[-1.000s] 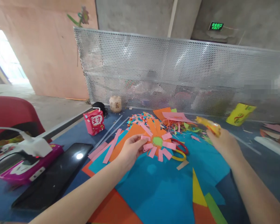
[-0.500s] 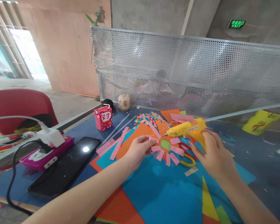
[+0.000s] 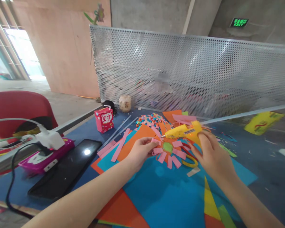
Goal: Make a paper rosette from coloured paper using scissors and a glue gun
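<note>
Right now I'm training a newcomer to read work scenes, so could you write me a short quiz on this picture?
1. Which hand holds the yellow glue gun?
2. True or false: the pink-petalled flower has a blue centre.
3. The purple power strip lies beside: a) the black phone; b) the yellow packet; c) the exit sign.

Key: 1. The right hand. 2. False; it is green. 3. a.

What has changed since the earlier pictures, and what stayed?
The right hand has brought the yellow plastic glue gun leftward, its tip now close to the round, pink-petalled, green-centred flower. Nothing was let go: the left hand still pinches the flower, and the red boxy drink carton is unmoved.
</note>
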`<state>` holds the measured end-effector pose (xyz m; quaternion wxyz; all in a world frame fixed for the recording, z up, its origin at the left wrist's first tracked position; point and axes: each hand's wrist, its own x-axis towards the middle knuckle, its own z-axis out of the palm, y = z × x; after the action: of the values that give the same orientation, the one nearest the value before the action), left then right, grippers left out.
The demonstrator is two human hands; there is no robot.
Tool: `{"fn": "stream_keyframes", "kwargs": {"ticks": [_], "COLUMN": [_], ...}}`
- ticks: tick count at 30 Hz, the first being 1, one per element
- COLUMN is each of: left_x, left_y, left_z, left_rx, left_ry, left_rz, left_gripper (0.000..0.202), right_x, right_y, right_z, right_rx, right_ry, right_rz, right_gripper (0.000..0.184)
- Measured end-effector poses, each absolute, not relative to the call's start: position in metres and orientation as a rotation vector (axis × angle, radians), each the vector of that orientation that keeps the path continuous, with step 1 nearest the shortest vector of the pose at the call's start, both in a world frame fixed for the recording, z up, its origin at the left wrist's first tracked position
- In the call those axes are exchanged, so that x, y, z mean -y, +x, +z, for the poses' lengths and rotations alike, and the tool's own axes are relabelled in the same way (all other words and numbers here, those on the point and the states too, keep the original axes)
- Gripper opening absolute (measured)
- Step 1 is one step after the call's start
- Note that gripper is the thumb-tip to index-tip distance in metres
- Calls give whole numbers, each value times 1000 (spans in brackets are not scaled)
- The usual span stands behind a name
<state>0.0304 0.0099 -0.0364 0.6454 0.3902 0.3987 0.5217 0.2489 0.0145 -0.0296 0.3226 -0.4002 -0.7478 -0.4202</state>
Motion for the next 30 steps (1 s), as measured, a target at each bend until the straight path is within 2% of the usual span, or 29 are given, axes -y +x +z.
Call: {"fn": "stream_keyframes", "kwargs": {"ticks": [30], "left_x": [-9], "left_y": [28], "left_z": [-32], "left_rx": [-912], "left_ry": [850], "left_rz": [1221], "left_gripper": [23], "right_x": [-11], "right_y": [250], "right_z": [-26], "right_rx": [1965], "right_ry": [-1063], "right_rz": [-1158], "right_gripper": [24]}}
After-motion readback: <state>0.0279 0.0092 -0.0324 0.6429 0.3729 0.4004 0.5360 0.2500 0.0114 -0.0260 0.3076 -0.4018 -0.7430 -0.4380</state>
